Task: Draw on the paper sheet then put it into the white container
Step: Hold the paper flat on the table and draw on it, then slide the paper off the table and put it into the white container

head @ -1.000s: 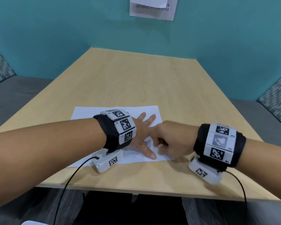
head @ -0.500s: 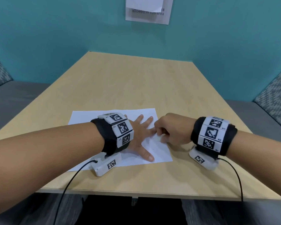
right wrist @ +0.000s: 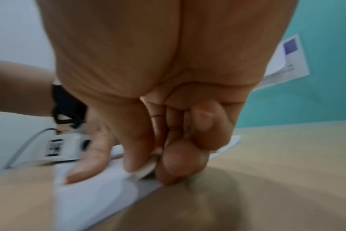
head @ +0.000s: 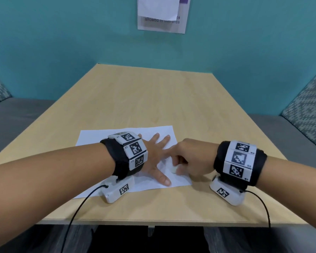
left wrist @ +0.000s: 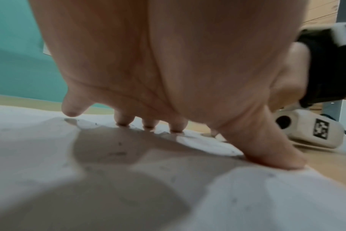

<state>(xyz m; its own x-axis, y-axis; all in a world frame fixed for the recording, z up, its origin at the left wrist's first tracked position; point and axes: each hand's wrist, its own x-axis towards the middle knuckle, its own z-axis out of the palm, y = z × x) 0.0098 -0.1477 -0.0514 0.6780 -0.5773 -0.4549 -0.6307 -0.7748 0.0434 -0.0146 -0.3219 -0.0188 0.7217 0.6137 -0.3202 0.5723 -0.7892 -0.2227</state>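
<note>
A white paper sheet lies on the wooden table near its front edge. My left hand lies flat on the sheet with fingers spread, fingertips and thumb pressing it down. My right hand is curled at the sheet's right edge and pinches a small white object between thumb and fingers, its tip on the paper. What the object is stays unclear. Faint marks speckle the paper. No white container is in view.
The table's front edge is close below my wrists. Grey benches with patterned cushions flank the table. A notice hangs on the teal wall behind. Cables trail from both wrist cameras.
My right hand slid away from me along the sheet's right side, then back toward me, still pinching the white object. The left hand stayed flat on the paper.
</note>
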